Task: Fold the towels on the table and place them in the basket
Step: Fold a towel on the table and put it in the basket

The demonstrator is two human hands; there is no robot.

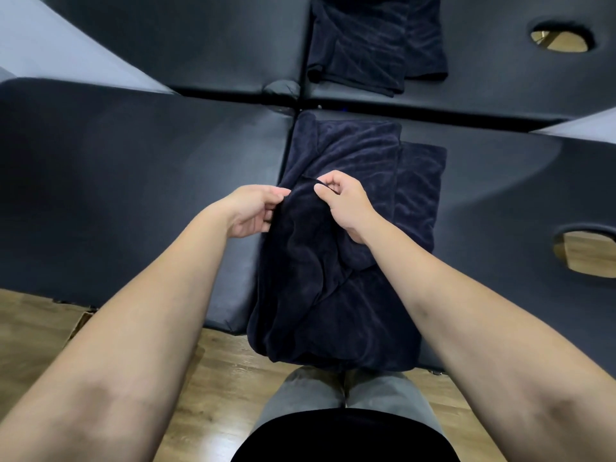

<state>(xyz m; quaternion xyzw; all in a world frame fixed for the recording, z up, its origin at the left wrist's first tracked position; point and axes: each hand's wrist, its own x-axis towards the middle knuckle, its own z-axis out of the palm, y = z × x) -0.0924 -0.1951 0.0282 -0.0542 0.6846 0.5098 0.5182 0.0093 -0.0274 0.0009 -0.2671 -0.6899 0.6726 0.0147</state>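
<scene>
A dark navy towel (pixel 320 295) hangs bunched in front of me, its lower part draping over the near edge of the black padded table (pixel 150 181). My left hand (pixel 253 210) pinches its upper edge on the left. My right hand (pixel 346 205) pinches the same edge a little to the right. Under the held towel lies another navy towel (pixel 360 148), spread flat, with a folded part showing at its right side (pixel 420 191). No basket is in view.
A second black padded table (pixel 500 81) stands behind, carrying a loosely folded navy towel (pixel 373 41). Each table has an oval face hole at the right (pixel 561 36) (pixel 586 251). Wooden floor (pixel 33 335) lies below, and my grey trousers (pixel 346 395) stand at the table's edge.
</scene>
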